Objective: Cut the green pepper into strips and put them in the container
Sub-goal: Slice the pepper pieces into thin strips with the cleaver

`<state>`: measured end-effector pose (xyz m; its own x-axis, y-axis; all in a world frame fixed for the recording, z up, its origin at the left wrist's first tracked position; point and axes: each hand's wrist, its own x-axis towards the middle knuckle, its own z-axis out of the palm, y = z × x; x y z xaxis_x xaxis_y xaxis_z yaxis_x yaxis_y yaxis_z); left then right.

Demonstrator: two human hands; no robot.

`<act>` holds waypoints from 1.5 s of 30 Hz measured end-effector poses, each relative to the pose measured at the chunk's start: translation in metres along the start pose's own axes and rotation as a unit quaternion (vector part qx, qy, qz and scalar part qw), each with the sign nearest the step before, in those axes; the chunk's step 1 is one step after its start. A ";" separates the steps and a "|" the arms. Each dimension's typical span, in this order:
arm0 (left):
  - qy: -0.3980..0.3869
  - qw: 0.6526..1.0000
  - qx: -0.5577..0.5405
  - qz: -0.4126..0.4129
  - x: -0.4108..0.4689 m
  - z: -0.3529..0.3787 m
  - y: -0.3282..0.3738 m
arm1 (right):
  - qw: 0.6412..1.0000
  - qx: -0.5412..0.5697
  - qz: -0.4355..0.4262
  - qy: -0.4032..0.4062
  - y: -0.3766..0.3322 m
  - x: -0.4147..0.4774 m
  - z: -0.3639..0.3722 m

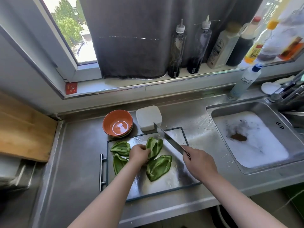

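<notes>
Pre-cut setup: your left hand [139,154] curled round one green pepper piece [154,148] on the cutting board [179,175], and your right hand [199,162] gripped the knife [169,140]. No strips yet. Next you needed to flatten the piece, then slice. The container [148,117] sat just behind the board.

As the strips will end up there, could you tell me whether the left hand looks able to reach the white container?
Probably yes: nothing lies between the left hand and the white container past the board, though the hand grips a pepper piece and the knife reaches near it.
</notes>
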<state>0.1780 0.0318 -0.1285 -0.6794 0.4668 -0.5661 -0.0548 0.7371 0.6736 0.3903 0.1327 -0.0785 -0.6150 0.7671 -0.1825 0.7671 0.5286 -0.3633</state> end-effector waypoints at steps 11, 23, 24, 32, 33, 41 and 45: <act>0.018 0.996 0.028 0.088 -0.012 -0.005 0.014 | 0.983 -0.104 -0.152 -0.017 0.002 0.015 -0.001; 0.006 0.820 0.400 0.409 -0.006 -0.012 0.003 | 0.971 -0.102 -0.202 0.081 0.003 0.021 0.010; -0.011 0.816 0.426 0.390 -0.008 -0.013 0.007 | 0.969 -0.111 -0.204 0.081 0.001 0.021 0.009; -0.026 0.830 0.432 0.353 -0.001 -0.021 0.005 | 0.963 -0.146 -0.216 0.072 -0.006 0.020 0.008; -0.029 0.832 0.426 0.354 0.001 -0.022 0.004 | 0.964 -0.148 -0.212 0.069 -0.006 0.021 0.008; -0.048 0.838 0.408 0.359 0.010 -0.026 -0.003 | 0.966 -0.159 -0.203 -0.021 -0.014 0.022 -0.005; -0.064 0.842 0.400 0.357 0.013 -0.028 -0.005 | 0.965 -0.164 -0.202 -0.008 -0.017 0.022 0.000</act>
<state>0.1485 0.0209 -0.1258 -0.2435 0.9412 -0.2341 0.8788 0.3162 0.3574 0.3637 0.1409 -0.0764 -0.8770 0.4697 -0.1009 0.4787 0.8724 -0.0989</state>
